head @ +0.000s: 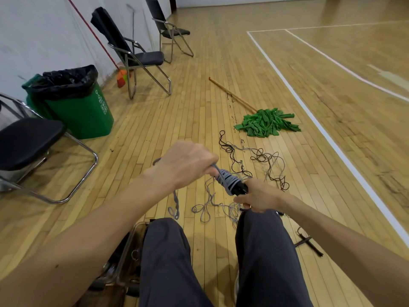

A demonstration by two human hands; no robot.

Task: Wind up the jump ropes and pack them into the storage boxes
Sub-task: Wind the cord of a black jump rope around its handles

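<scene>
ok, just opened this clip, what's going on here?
A seated person is winding a grey jump rope. The left hand grips the rope and wraps it round the black handles, which the right hand holds. Several turns are on; much of the rope lies loose on the wooden floor by the knees. A dark rope sits tangled further out, untouched, near a green mop.
</scene>
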